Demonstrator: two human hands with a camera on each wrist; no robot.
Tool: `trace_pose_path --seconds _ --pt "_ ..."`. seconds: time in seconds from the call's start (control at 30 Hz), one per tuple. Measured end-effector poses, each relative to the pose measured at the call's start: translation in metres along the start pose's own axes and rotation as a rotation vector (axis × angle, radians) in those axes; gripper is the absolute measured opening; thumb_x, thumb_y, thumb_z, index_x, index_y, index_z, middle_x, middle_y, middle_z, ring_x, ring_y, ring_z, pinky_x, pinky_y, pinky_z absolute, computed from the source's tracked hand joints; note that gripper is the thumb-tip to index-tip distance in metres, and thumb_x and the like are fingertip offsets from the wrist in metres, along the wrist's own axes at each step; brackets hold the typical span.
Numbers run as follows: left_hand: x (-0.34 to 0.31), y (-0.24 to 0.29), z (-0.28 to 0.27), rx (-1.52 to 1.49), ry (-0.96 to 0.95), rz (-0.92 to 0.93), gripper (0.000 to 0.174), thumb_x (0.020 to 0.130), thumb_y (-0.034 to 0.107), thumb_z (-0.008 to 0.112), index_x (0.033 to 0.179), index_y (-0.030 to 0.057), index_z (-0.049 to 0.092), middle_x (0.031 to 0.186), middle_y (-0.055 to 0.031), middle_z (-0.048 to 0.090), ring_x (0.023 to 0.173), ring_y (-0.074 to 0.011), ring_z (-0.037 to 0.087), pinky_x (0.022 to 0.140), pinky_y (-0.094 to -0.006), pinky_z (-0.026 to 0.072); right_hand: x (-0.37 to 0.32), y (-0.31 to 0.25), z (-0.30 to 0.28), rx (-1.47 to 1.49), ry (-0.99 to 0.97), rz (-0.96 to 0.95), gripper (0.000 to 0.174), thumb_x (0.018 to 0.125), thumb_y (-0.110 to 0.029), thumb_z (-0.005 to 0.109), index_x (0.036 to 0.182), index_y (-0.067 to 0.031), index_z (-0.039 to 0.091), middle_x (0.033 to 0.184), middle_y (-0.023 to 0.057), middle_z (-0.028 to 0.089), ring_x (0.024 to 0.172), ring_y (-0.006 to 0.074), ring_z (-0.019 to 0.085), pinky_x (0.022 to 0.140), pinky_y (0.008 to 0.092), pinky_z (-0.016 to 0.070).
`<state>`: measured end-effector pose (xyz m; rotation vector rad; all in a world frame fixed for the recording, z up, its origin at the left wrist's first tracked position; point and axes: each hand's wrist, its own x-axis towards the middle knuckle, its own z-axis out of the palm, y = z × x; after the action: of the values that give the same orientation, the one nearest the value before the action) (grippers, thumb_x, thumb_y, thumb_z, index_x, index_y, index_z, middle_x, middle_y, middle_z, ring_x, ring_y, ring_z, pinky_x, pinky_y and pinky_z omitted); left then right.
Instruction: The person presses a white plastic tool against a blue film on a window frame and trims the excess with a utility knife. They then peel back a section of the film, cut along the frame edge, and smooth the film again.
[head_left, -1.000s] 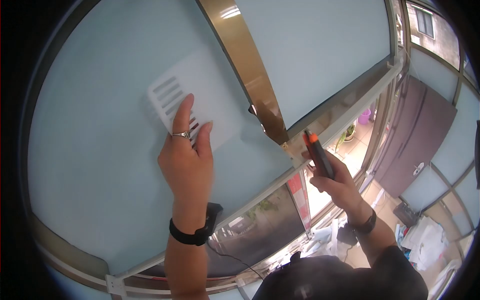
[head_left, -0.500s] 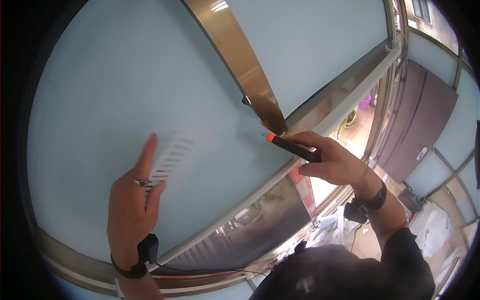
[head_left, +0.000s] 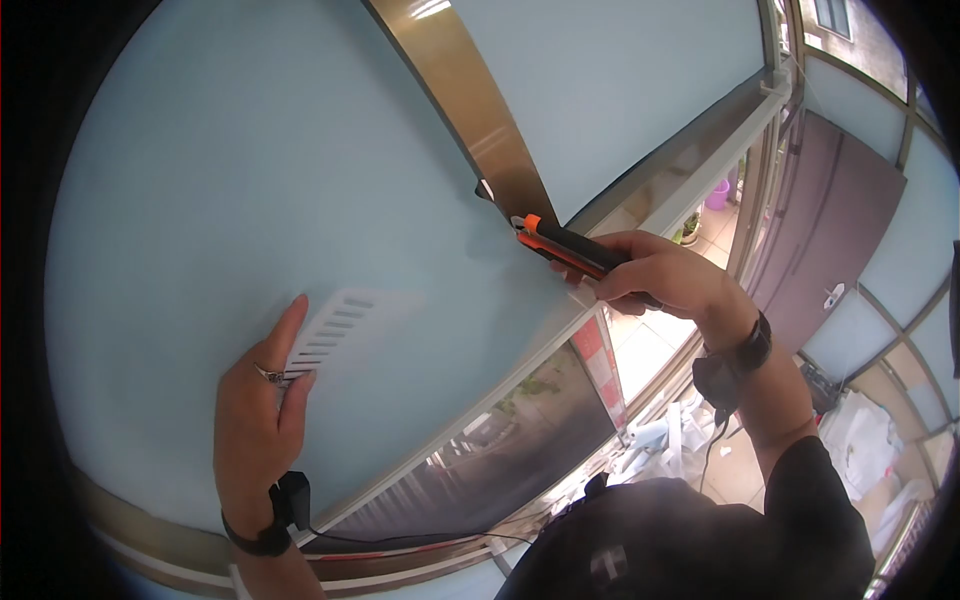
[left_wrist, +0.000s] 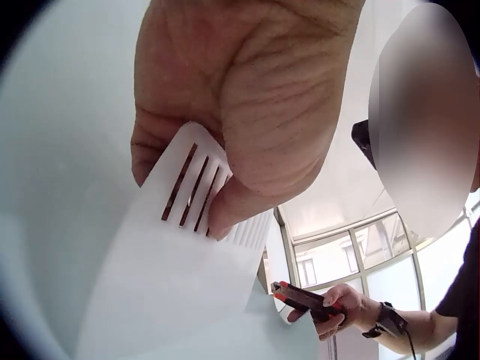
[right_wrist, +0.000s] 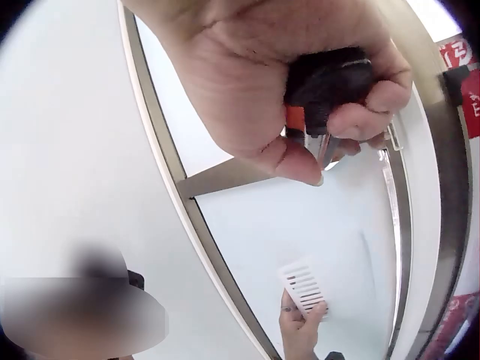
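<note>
A white slotted card (head_left: 345, 318) is pinched between thumb and fingers of the left hand (head_left: 255, 425) and laid flat against a pale frosted window pane (head_left: 250, 150), low on the glass. An orange and black utility knife (head_left: 565, 250) is gripped in the curled right hand (head_left: 670, 282), its tip set at the foot of a bronze frame bar (head_left: 465, 100), well apart from the card.

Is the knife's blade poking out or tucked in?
Out. A short grey blade sticks past the orange end of the knife gripped by the right hand.
</note>
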<state>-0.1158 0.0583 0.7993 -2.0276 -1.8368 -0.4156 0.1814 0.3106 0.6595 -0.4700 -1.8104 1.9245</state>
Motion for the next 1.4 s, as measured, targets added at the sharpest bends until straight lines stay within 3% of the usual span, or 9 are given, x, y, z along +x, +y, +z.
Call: trace_pose_path --seconds 0.07,0.3,0.4,0.43,0.57,0.77,0.9,1.13,1.4 --pt "-0.002 0.003 0.000 -0.002 -0.020 -0.023 0.064 0.086 -0.008 0.061 0.148 0.0073 0.053 0.104 -0.0223 0.071 0.091 -0.0375 0.069 0.085 -0.0395 0.0543 -0.004 -0.001 0.001 0.155 -0.054 -0.004 0.053 0.081 -0.005 0.065 0.133 0.0009 0.063 0.071 -0.0024 0.053 0.055 0.0071 0.047 0.051 0.0236 0.0365" --pt "-0.003 0.001 0.012 -0.050 0.014 -0.012 0.061 0.087 -0.009 0.060 0.146 0.0049 0.054 0.107 -0.0232 0.072 0.093 -0.0359 0.072 0.084 -0.0382 0.0557 -0.028 0.004 0.044 -0.151 0.099 -0.066 0.053 0.085 -0.002 0.063 0.138 -0.0018 0.061 0.074 -0.0030 0.051 0.063 0.0068 0.051 0.058 0.0235 0.0397" --pt "0.009 0.006 0.023 -0.096 0.027 0.014 0.061 0.087 -0.009 0.058 0.147 0.0050 0.053 0.109 -0.0230 0.072 0.093 -0.0339 0.073 0.085 -0.0370 0.0567 -0.024 0.015 0.064 -0.410 0.212 -0.688 0.051 0.082 -0.006 0.067 0.132 -0.0014 0.060 0.092 0.0113 0.053 0.078 0.0237 0.059 0.068 0.0358 0.0467" --pt "0.015 0.009 0.025 -0.097 0.014 0.033 0.061 0.087 -0.009 0.058 0.147 0.0050 0.053 0.109 -0.0230 0.072 0.093 -0.0339 0.073 0.085 -0.0370 0.0567 -0.026 0.012 0.073 -0.434 0.226 -0.676 0.053 0.079 -0.005 0.066 0.131 -0.0009 0.059 0.098 0.0154 0.052 0.083 0.0321 0.060 0.071 0.0393 0.0486" --pt "0.024 0.025 0.030 -0.061 -0.035 0.001 0.061 0.088 -0.009 0.057 0.148 0.0040 0.052 0.112 -0.0238 0.072 0.094 -0.0334 0.074 0.085 -0.0369 0.0572 -0.021 0.031 0.107 -0.389 0.300 -0.815 0.057 0.078 -0.008 0.068 0.132 0.0034 0.054 0.106 0.0188 0.054 0.085 0.0390 0.064 0.071 0.0471 0.0528" --pt "0.040 0.033 0.039 -0.087 -0.151 -0.029 0.061 0.090 -0.008 0.055 0.149 0.0016 0.049 0.115 -0.0244 0.072 0.099 -0.0353 0.074 0.089 -0.0369 0.0563 -0.020 0.042 0.120 -0.414 0.356 -0.655 0.056 0.079 -0.008 0.071 0.132 0.0006 0.056 0.114 0.0180 0.054 0.084 0.0374 0.068 0.074 0.0420 0.0571" --pt "0.052 0.027 0.033 -0.086 -0.061 -0.024 0.059 0.091 -0.006 0.054 0.149 0.0009 0.049 0.116 -0.0244 0.071 0.100 -0.0347 0.073 0.090 -0.0371 0.0558 -0.026 0.052 0.093 -0.488 0.668 -0.537 0.053 0.080 -0.011 0.071 0.131 -0.0043 0.059 0.129 0.0230 0.052 0.082 0.0395 0.069 0.075 0.0438 0.0577" --pt "0.057 0.030 0.029 0.033 -0.156 -0.094 0.060 0.091 -0.006 0.055 0.150 0.0056 0.051 0.115 -0.0231 0.072 0.100 -0.0325 0.074 0.089 -0.0357 0.0561 -0.020 0.048 0.057 -0.518 0.425 -0.446 0.054 0.080 -0.015 0.073 0.131 -0.0018 0.062 0.135 0.0242 0.053 0.090 0.0397 0.071 0.084 0.0435 0.0570" --pt "0.063 0.032 0.033 -0.025 -0.182 -0.090 0.064 0.090 -0.009 0.057 0.151 0.0088 0.051 0.113 -0.0225 0.073 0.098 -0.0310 0.074 0.088 -0.0351 0.0566 -0.026 0.039 0.053 -0.520 0.441 -0.416 0.053 0.080 -0.017 0.073 0.130 -0.0003 0.063 0.127 0.0222 0.057 0.090 0.0381 0.071 0.083 0.0424 0.0569"
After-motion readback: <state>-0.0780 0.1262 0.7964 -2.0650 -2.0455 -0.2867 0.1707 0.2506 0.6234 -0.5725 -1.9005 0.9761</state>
